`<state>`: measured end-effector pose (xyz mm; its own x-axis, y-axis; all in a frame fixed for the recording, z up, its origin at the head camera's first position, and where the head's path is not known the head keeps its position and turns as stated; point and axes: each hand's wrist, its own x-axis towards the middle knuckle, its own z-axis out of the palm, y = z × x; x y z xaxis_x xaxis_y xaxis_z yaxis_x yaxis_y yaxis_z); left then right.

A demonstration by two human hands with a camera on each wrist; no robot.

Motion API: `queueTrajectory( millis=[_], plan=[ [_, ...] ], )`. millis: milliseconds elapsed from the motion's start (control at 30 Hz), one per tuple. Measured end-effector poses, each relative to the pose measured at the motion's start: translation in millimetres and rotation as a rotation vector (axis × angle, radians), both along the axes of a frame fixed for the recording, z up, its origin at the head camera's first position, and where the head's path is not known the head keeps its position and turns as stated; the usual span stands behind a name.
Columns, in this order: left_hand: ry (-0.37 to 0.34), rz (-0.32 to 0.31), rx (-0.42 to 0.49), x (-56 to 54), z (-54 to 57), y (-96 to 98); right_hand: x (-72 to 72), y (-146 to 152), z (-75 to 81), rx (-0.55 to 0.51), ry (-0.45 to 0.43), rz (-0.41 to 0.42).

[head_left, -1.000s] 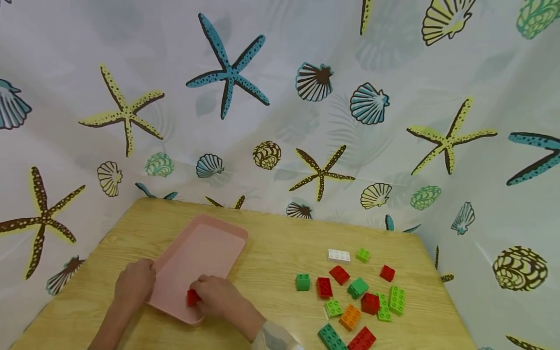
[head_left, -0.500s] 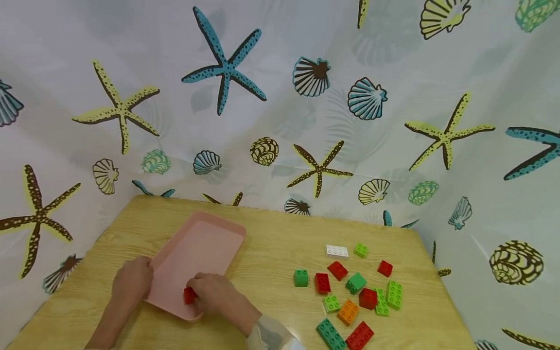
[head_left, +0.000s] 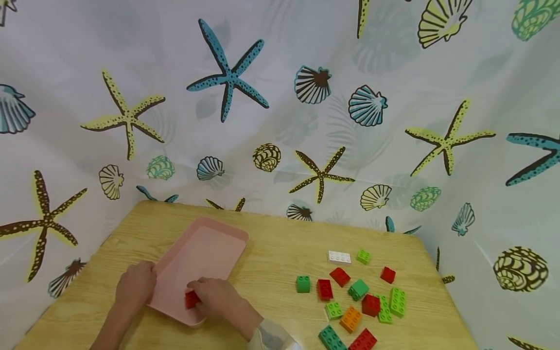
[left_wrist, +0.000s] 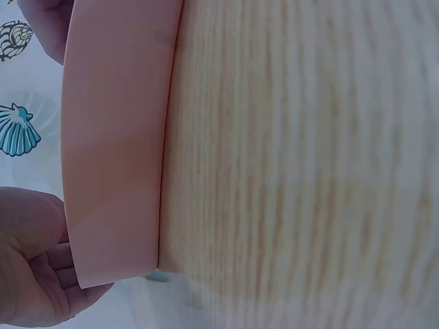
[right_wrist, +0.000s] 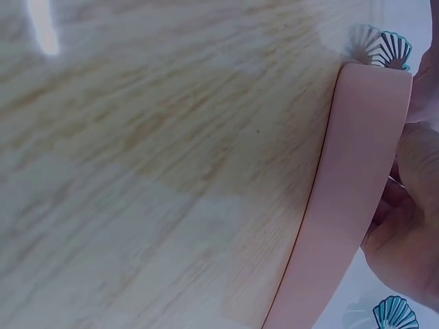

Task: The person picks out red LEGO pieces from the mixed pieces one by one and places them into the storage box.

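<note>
A pink tray (head_left: 199, 253) lies on the wooden table at the left. My left hand (head_left: 136, 284) grips its left rim near the front corner; in the left wrist view that hand (left_wrist: 34, 264) has its fingers curled at the tray's wall. Inside the tray's near end, my right hand (head_left: 216, 299) holds a red toy brick (head_left: 191, 300) low over the tray floor. The right wrist view shows the hand (right_wrist: 411, 205) behind the tray's outer wall (right_wrist: 357, 171), with the brick hidden there.
To the right several loose bricks lie scattered, among them a white brick (head_left: 339, 256), a green brick (head_left: 303, 284), an orange brick (head_left: 351, 319) and a long red brick (head_left: 363, 339). A shell-patterned cloth (head_left: 271, 121) hangs behind and beside the table (head_left: 271, 243).
The head view has shifted slightly. Both hands stay in nearly the same place: the left on the tray rim, the right with the red brick at the tray's near end.
</note>
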<state>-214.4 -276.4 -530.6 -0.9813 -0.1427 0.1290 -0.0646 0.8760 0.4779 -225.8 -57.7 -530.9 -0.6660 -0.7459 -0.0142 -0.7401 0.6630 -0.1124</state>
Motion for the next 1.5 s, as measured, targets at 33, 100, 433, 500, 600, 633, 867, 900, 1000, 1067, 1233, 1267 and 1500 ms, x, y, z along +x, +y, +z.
queueTrajectory(
  millis=[33, 100, 433, 500, 600, 633, 867, 900, 1000, 1067, 1233, 1267, 1500],
  plan=[
    [-0.005, 0.001, 0.001, -0.3, -0.6, -0.1, 0.0, 0, -0.3, -0.001, -0.004, -0.004],
    [-0.019, 0.005, 0.001, -0.6, -1.3, -0.3, 0.1, 2, -0.8, -0.006, -0.011, -0.002],
    [-0.002, -0.001, -0.024, 3.5, -8.2, -1.4, 4.9, 18, 0.7, -0.059, 0.010, -0.008],
    [0.008, 0.001, -0.031, 3.2, -9.8, -2.3, 4.2, 21, 2.0, -0.064, 0.040, 0.000],
    [0.003, 0.012, -0.030, 2.3, -11.1, -3.6, 3.5, 25, 7.5, -0.064, 0.055, 0.010],
    [-0.003, 0.013, -0.028, 2.0, -11.1, -4.0, 3.5, 27, 10.0, -0.061, 0.055, 0.013],
    [-0.024, 0.007, -0.015, -0.9, -4.6, -3.2, 0.9, 42, 31.4, -0.090, -0.004, -0.024],
    [-0.023, 0.006, -0.016, -1.6, -3.4, -3.0, 0.5, 44, 34.6, -0.097, -0.008, -0.027],
    [-0.024, 0.006, -0.016, -2.9, -1.6, -2.1, -0.9, 49, 41.8, -0.105, 0.002, -0.029],
    [-0.026, 0.006, -0.019, -3.4, -2.1, -2.2, -2.2, 52, 44.6, -0.094, 0.017, -0.022],
    [-0.004, 0.010, -0.022, -3.8, -4.2, -2.7, -6.7, 59, 49.0, -0.073, 0.051, -0.007],
    [0.006, 0.009, -0.023, -3.7, -4.5, -2.7, -7.5, 61, 50.0, -0.075, 0.055, -0.004],
    [0.017, 0.011, -0.016, -4.1, -5.0, -3.1, -12.9, 77, 53.8, -0.104, 0.035, -0.008]
  ],
)
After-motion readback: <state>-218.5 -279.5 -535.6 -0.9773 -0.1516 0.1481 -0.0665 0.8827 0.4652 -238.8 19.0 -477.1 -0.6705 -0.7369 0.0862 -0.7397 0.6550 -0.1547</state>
